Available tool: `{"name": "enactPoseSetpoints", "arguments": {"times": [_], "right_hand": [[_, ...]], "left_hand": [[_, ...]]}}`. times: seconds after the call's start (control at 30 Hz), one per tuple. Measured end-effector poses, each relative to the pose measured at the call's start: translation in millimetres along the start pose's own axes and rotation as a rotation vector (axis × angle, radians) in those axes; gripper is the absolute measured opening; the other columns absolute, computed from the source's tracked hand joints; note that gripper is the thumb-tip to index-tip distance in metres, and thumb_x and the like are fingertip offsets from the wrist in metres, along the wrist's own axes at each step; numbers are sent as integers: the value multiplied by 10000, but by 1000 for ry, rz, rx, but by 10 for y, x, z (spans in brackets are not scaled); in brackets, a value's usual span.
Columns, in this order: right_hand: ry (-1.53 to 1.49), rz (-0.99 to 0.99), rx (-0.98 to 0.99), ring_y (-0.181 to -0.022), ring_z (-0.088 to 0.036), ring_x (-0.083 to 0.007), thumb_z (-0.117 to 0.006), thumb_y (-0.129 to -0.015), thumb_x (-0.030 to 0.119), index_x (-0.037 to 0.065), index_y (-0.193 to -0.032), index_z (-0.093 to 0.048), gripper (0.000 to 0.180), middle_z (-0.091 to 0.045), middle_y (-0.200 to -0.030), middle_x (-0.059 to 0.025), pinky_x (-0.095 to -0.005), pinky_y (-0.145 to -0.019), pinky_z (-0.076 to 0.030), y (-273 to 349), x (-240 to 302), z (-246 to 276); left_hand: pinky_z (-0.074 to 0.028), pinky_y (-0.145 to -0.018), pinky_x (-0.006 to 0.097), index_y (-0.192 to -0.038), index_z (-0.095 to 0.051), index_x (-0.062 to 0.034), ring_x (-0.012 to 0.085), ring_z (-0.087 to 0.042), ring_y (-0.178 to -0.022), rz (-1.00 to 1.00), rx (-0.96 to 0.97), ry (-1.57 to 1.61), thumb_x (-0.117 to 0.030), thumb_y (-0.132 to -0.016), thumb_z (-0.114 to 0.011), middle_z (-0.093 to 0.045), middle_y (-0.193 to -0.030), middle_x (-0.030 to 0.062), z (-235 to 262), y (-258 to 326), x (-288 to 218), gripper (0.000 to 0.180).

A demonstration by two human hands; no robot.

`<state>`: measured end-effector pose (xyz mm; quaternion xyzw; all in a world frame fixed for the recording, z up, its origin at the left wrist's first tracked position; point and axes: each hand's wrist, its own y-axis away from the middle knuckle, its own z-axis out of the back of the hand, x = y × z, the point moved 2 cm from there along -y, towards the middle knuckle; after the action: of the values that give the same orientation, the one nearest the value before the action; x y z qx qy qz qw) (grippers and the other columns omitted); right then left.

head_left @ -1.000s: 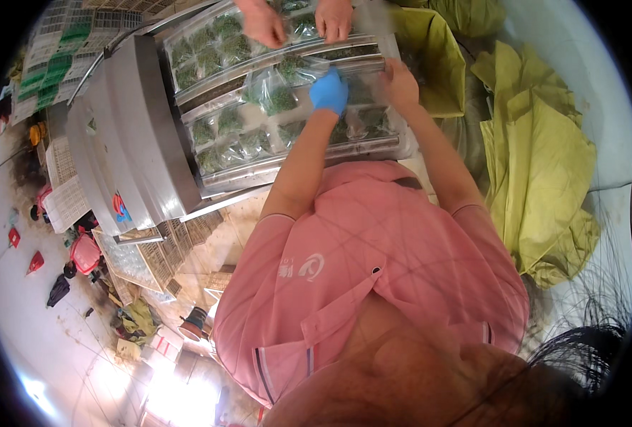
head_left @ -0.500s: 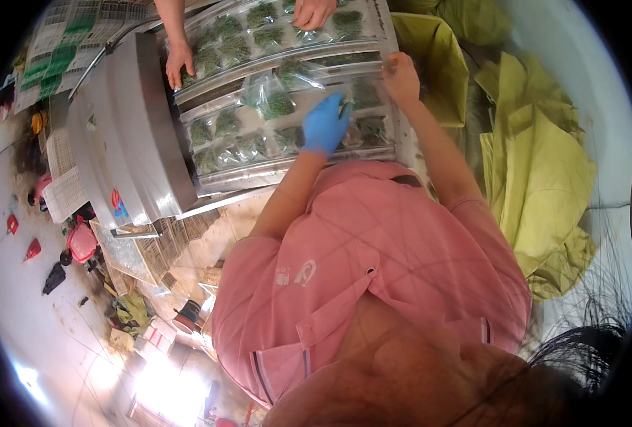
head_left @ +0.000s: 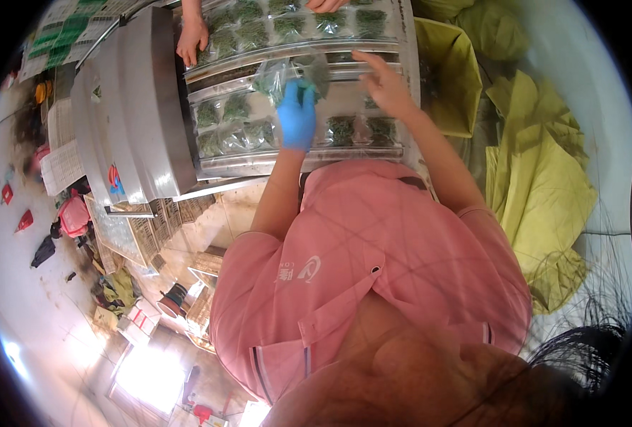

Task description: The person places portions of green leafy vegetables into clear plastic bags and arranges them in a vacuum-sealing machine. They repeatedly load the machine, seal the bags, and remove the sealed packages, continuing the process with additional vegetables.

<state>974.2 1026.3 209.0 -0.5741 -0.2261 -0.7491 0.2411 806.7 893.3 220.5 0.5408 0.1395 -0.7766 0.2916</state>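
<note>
My left hand (head_left: 297, 114), in a blue glove, grips a clear plastic bag of green leaves (head_left: 287, 75) and holds it up over the metal tray (head_left: 298, 162) of the machine. My bare right hand (head_left: 385, 84) hovers with fingers spread just right of that bag, above more filled bags (head_left: 355, 129) lying in rows. Whether it touches a bag is unclear. Other filled bags (head_left: 234, 108) lie at the tray's left.
Another person's hands (head_left: 191, 41) rest on the far row of bags (head_left: 273, 25). A grey machine housing (head_left: 141, 107) stands left of the tray. A yellow-green bin (head_left: 451, 78) and crumpled yellow-green sheets (head_left: 544, 178) lie to the right. Crates and clutter (head_left: 116, 235) sit on the floor left.
My gloved left hand has lifted a bag of greens off the tray and raised it. My right hand has slid down and opened. The other person's hand moved to the tray's far left.
</note>
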Motion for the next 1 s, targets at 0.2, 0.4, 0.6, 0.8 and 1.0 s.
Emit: {"name": "enactPoseSetpoints", "arguments": {"times": [0.2,0.4,0.6,0.8,1.0], "right_hand": [[-190,-235,235,-775,-591,-105,-556,-948,109,86,-1219,-593,274,-655,-908,-19,-258,-695,-485,-13,165,-92],[-27,-108,166,-721,-570,-87,-629,-919,166,33,-1073,-625,204,-622,-811,-11,-266,-643,-475,127,-62,-159],[-59,-215,86,-732,-638,-230,-637,-872,157,54,-1045,-639,202,-672,-881,-114,-345,-693,-511,237,-163,-217],[460,-147,71,-820,-630,-405,-565,-860,109,37,-998,-619,165,-652,-889,-233,-479,-714,-497,311,-400,-453],[745,-53,188,-817,-628,-411,-580,-869,227,58,-1007,-649,229,-651,-855,-236,-500,-735,-500,147,-670,-464]], "left_hand": [[-497,-669,258,-1012,-518,-46,88,-600,-755,79,200,170,-23,-937,-576,-595,-830,32,20,206,17,98],[-497,-663,266,-1003,-503,-48,94,-583,-715,-28,239,209,-23,-944,-555,-574,-811,37,9,243,433,83],[-506,-675,325,-1024,-514,-47,189,-629,-714,82,177,-71,-132,-934,-587,-626,-800,85,87,140,368,144],[-517,-758,466,-1026,-577,-76,366,-665,-853,83,230,-642,-286,-845,-634,-690,-911,185,-110,-110,493,283],[-525,-748,507,-977,-625,-123,400,-666,-836,29,259,-812,-317,-839,-587,-687,-890,206,-296,-476,745,240]]}}
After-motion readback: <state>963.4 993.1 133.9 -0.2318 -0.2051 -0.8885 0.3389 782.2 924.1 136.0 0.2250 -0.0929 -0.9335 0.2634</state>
